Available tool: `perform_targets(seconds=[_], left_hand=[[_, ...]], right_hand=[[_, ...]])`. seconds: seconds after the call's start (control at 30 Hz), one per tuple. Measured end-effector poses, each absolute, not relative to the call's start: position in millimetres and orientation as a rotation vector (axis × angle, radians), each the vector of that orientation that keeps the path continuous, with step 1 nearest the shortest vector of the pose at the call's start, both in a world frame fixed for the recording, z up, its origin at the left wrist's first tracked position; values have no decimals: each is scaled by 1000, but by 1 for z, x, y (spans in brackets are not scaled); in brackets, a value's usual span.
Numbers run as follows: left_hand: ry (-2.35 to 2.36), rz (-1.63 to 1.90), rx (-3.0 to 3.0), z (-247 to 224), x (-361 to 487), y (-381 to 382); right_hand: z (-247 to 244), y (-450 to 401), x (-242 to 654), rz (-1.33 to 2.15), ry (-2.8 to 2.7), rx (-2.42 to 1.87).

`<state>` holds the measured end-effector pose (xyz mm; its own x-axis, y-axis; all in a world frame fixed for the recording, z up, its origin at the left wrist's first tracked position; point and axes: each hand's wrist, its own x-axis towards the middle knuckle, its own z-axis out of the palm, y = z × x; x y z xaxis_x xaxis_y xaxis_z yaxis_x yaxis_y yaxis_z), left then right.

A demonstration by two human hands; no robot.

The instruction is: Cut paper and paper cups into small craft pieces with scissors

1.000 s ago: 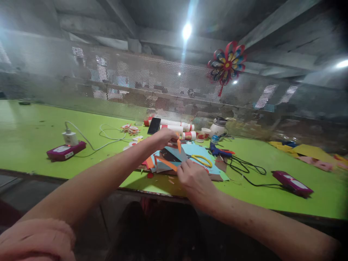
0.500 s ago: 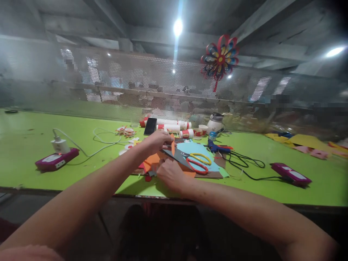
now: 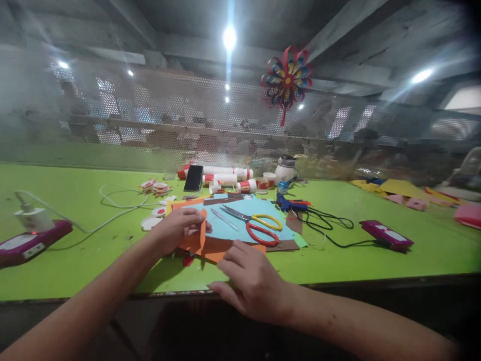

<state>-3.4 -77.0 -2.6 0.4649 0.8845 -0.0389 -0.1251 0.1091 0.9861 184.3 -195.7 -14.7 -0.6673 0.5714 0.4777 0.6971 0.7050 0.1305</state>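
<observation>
My left hand (image 3: 184,228) pinches an orange paper strip (image 3: 203,231) upright over the left part of a pile of coloured paper. Near the table's front edge, my right hand (image 3: 251,281) hangs with fingers apart and nothing in them. Light blue paper (image 3: 246,203) lies on top of the pile, with brown and orange sheets (image 3: 216,251) under it. On the blue paper rest scissors with one yellow and one red handle (image 3: 259,228) and a pale pen-like tool (image 3: 224,219).
Behind the pile are a phone (image 3: 193,178), paper cups (image 3: 246,187) and a kettle (image 3: 285,170). A blue glue gun (image 3: 291,203) lies right of it, its cable near a purple power strip (image 3: 387,234). Another strip (image 3: 56,233) with a white plug is at left.
My right hand has come away from the paper towards the front edge and its fingers have spread. A dark grey sheet near the scissors is gone. The view has shifted right.
</observation>
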Motion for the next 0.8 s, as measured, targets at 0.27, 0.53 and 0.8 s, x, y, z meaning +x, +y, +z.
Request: perform_targets(seconds=[0.27, 0.53, 0.8], left_hand=[[795, 847, 1235, -10, -7, -77], [809, 826, 1238, -1, -7, -78], [814, 848, 1300, 6, -8, -75]], right_hand=[[-25, -190, 211, -310, -2610, -1166], [-46, -165, 209, -425, -2541, -1175], [-39, -160, 195, -646, -2528, -1152]])
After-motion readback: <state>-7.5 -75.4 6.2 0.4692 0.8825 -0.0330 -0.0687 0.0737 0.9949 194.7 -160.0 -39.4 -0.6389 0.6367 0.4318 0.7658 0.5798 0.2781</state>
